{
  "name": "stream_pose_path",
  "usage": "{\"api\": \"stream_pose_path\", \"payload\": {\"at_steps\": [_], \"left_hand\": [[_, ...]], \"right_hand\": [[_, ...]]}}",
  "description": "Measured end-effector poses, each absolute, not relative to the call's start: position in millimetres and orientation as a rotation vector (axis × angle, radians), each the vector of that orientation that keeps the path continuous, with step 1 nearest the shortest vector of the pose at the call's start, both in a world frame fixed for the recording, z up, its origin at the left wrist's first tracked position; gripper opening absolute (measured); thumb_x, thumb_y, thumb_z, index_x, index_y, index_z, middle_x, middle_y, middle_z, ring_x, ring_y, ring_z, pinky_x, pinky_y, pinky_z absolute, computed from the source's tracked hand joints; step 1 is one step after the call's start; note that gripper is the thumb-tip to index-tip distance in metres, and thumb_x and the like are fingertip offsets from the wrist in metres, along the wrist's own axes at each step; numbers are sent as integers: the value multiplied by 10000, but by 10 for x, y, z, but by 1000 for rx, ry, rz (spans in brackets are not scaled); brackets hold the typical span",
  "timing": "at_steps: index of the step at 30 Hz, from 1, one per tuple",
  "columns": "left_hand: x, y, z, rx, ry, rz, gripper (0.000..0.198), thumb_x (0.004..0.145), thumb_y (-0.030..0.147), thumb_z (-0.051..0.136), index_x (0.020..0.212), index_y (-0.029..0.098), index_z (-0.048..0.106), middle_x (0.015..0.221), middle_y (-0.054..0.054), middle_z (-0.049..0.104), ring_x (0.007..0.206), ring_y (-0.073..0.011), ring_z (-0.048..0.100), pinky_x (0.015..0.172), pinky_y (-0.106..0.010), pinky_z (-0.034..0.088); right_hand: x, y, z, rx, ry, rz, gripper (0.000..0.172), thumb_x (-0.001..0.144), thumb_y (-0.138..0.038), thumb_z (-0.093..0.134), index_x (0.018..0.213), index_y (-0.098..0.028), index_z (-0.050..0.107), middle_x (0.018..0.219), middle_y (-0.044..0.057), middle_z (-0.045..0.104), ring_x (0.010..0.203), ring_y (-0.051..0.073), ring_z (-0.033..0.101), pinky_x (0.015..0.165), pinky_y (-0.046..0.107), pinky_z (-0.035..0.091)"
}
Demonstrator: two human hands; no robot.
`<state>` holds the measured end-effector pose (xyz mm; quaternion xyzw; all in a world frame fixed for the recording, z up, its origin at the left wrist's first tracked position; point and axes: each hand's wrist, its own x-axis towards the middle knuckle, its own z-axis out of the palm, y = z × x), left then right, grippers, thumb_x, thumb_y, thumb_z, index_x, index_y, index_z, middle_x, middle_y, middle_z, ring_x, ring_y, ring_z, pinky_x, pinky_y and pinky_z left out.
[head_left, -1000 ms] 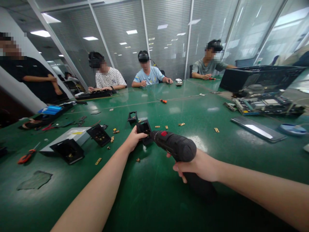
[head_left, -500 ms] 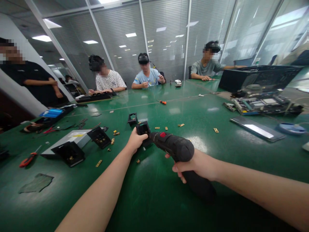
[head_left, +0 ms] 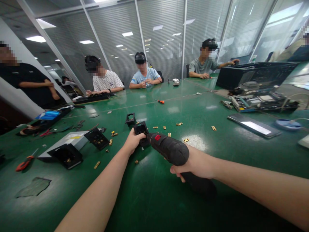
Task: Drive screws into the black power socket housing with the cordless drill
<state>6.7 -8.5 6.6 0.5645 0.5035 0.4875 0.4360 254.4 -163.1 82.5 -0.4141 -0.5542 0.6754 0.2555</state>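
My left hand [head_left: 133,140] is closed around a black plastic socket housing [head_left: 140,127], tilted above the green table. My right hand [head_left: 184,166] grips a black cordless drill [head_left: 169,146], its nose pointing left at the housing. The drill's tip meets the housing's near right side, but the exact contact point is too small to make out. Just behind stands a square black frame [head_left: 130,119]. Small brass plates [head_left: 186,140] lie scattered beyond the drill, and a brass piece [head_left: 136,161] sits below my left hand.
To the left are two black housings with brass parts [head_left: 67,156], a silver box [head_left: 78,137], an orange screwdriver [head_left: 25,163] and a glassy shard [head_left: 35,187]. On the right lie a phone-like slab [head_left: 253,125], a circuit board [head_left: 264,100] and a black case [head_left: 253,75]. Several people sit or stand around.
The view has shifted slightly, moving the scene left. Both hands keep hold of the housing and drill. The co-worker at far right now has a hand raised onto the black case.
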Motion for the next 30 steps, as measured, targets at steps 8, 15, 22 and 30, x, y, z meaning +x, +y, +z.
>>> {"api": "stream_pose_path", "payload": {"at_steps": [8, 15, 22, 30], "left_hand": [[74, -80, 47, 1411, 1249, 1232, 378, 587, 218, 696, 959, 188, 636, 883, -31, 689, 836, -237, 624, 797, -367, 480], [4, -20, -3, 1322, 1165, 1202, 402, 601, 224, 666, 998, 186, 619, 891, -26, 680, 810, -221, 631, 755, -356, 493], [-12, -11, -3, 1348, 1132, 1203, 509, 533, 125, 656, 1037, 178, 609, 892, -24, 682, 795, -225, 641, 771, -374, 501], [-22, -5, -36, 1343, 1124, 1217, 454, 565, 153, 654, 1018, 181, 629, 876, -27, 684, 798, -232, 650, 744, -369, 517]], "right_hand": [[2559, -1623, 780, -1097, -1473, 1855, 375, 649, -150, 720, 985, -156, 555, 540, -64, 594, 439, 114, 567, 465, 235, 493], [2558, -1599, 734, -1069, -1488, 1853, 373, 660, -152, 725, 992, -155, 557, 556, -55, 608, 451, 116, 576, 462, 229, 490], [2570, -1615, 765, -1097, -1492, 1844, 239, 649, -176, 733, 825, -156, 572, 540, -47, 596, 432, 114, 577, 445, 223, 479], [2571, -1608, 778, -1120, -1471, 1830, 274, 647, -198, 737, 864, -149, 577, 523, -43, 598, 426, 127, 583, 431, 226, 474]]}}
